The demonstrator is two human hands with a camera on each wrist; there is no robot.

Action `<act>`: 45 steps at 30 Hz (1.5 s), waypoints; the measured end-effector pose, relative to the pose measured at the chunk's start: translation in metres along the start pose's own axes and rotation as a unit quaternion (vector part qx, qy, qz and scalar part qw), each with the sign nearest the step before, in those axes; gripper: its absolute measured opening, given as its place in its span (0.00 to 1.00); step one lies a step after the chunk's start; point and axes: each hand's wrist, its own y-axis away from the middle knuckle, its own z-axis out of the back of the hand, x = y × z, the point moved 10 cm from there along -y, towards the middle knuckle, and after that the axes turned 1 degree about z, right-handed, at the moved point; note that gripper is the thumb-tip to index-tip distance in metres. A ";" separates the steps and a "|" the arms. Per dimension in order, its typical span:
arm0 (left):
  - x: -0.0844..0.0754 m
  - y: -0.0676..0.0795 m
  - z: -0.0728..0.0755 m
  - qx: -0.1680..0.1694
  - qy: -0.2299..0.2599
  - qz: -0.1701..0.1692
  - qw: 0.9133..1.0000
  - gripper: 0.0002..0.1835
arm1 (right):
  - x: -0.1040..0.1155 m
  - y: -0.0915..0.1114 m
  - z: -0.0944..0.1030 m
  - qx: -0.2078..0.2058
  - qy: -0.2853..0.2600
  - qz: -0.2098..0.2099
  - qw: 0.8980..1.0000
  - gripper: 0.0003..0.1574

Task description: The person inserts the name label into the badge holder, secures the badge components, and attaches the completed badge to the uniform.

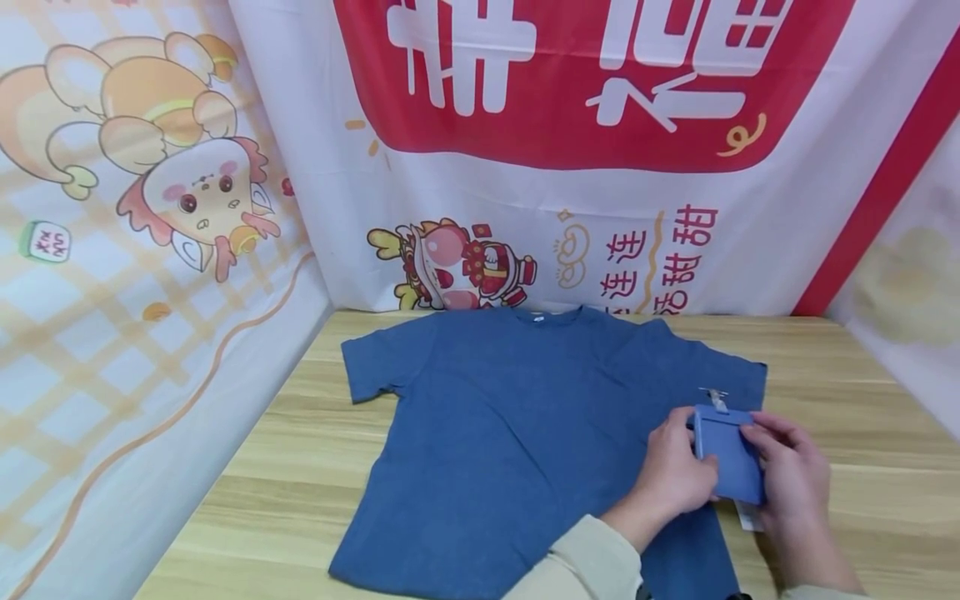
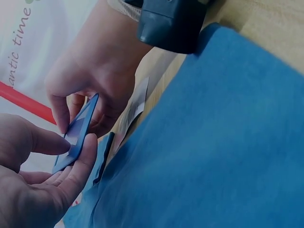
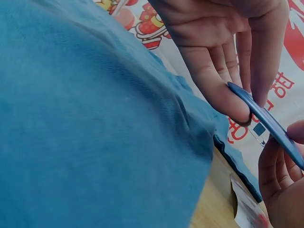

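Observation:
Both hands hold a blue badge holder (image 1: pixel 726 457) above the right side of a blue T-shirt (image 1: pixel 480 433). A metal clip (image 1: pixel 717 400) sticks up from the holder's top edge. My left hand (image 1: pixel 678 467) pinches its left edge between thumb and fingers. On the opposite edge, my right hand (image 1: pixel 797 475) grips with thumb and fingers. Seen from the left wrist, the badge holder (image 2: pixel 78 133) stands edge-on and tilted between the hands. The T-shirt lies spread flat, collar toward the back; the forearms hide part of its lower right.
A white paper piece (image 1: pixel 748 517) lies on the wooden table (image 1: pixel 885 467) under the hands, beside the shirt's edge. A printed cloth backdrop (image 1: pixel 600 208) hangs behind the table, and patterned cloth (image 1: pixel 150 333) covers the left side.

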 end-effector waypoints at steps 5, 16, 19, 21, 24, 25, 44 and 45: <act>0.005 -0.004 0.013 -0.003 0.009 0.008 1.000 0.33 | -0.003 0.002 -0.009 0.008 0.013 -0.006 1.000 0.13; 0.017 -0.009 0.045 -0.024 0.030 0.039 0.999 0.34 | -0.005 0.008 -0.038 0.062 0.094 -0.010 0.994 0.16; 0.021 -0.009 0.055 -0.022 0.036 0.038 0.998 0.33 | -0.007 0.012 -0.048 0.076 0.133 -0.005 0.988 0.18; 0.023 -0.009 0.063 -0.017 0.043 0.033 0.998 0.33 | -0.008 0.015 -0.057 0.090 0.151 0.004 0.984 0.19; 0.026 -0.010 0.081 -0.018 0.035 0.019 0.999 0.32 | -0.010 0.022 -0.073 0.120 0.167 0.019 0.978 0.21; 0.027 -0.010 0.088 -0.020 0.025 0.014 0.999 0.31 | -0.010 0.025 -0.079 0.130 0.172 0.025 0.976 0.23; 0.046 0.006 0.159 -0.044 0.029 0.007 0.999 0.30 | -0.011 0.061 -0.151 0.210 0.213 0.053 0.953 0.26; 0.047 0.007 0.163 -0.045 0.033 0.009 0.998 0.29 | -0.011 0.063 -0.155 0.215 0.216 0.054 0.951 0.26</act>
